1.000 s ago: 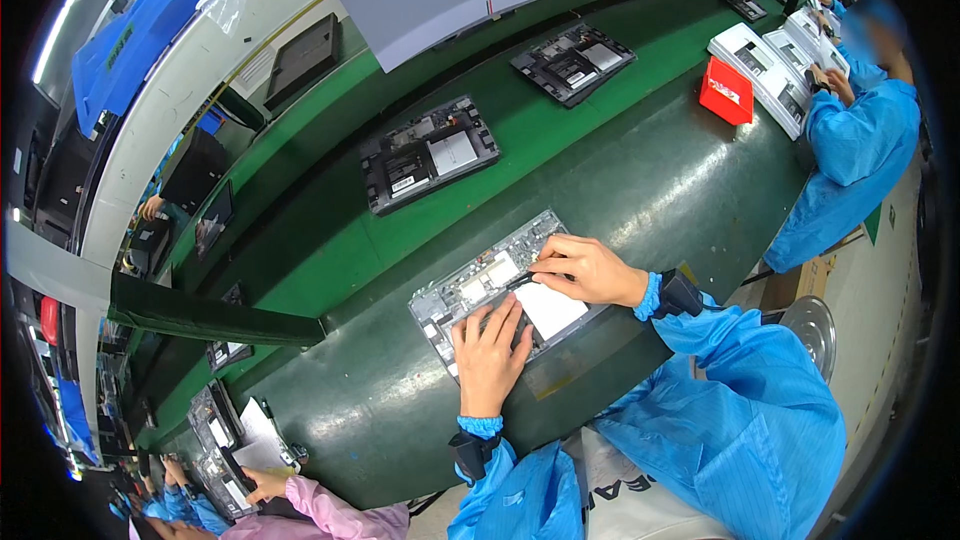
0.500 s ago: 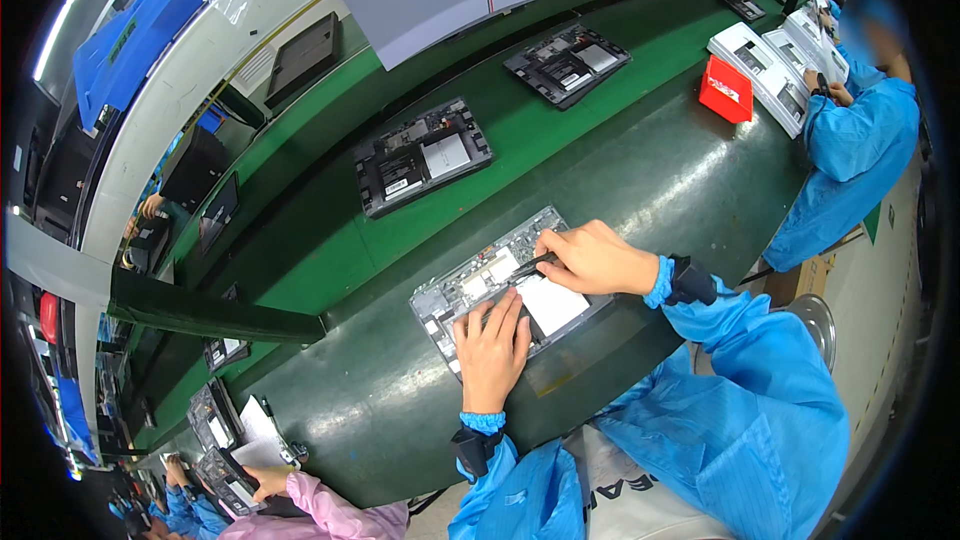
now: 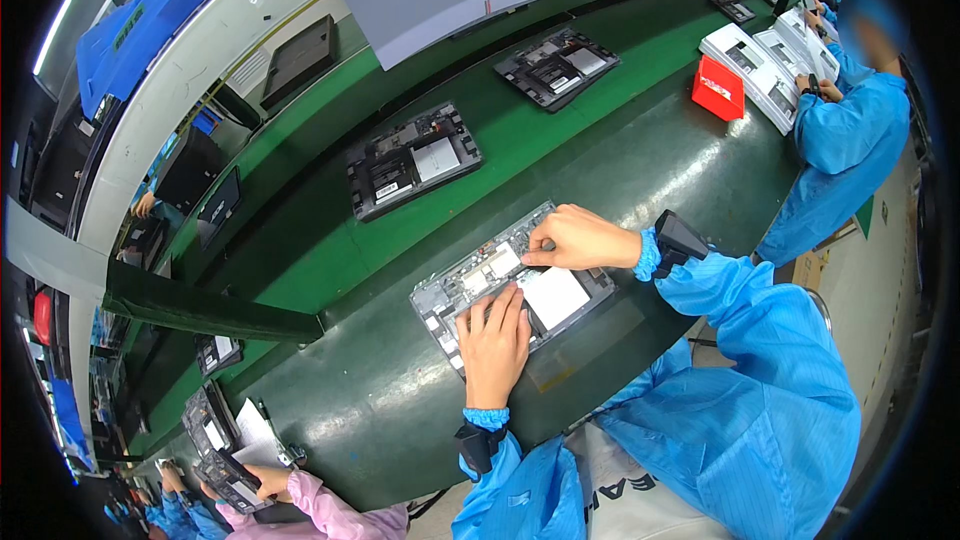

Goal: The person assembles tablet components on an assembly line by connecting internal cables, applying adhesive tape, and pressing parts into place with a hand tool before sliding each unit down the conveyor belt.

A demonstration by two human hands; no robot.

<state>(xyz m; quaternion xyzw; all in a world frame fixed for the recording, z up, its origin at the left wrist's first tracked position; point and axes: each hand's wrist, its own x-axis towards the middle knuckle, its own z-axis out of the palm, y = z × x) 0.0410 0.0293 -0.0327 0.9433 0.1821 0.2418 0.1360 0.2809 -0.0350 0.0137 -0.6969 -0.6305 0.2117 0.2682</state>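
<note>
An opened laptop base (image 3: 432,298) lies slantwise on the dark green worktop in front of me, its circuit boards and a large white rectangle (image 3: 556,298) exposed. My left hand (image 3: 493,348) rests palm down on the near part of the base, fingers stretched out left of the white rectangle. Over the far right part of the board, my right hand (image 3: 582,241) is closed in a pinch, fingertips touching the board area. Whatever sits between those fingertips is too small or hidden to name.
Two similar laptop bases (image 3: 413,162) (image 3: 557,68) lie on the green strip beyond. A red box (image 3: 718,88) and white trays (image 3: 750,75) stand at right beside a co-worker in blue. A green post (image 3: 215,305) juts in at left. A pink-sleeved person (image 3: 330,510) handles another base.
My right hand has shifted slightly left and up over the board, and the dark strip seen at its fingers no longer shows there. My left hand has stayed nearly in place.
</note>
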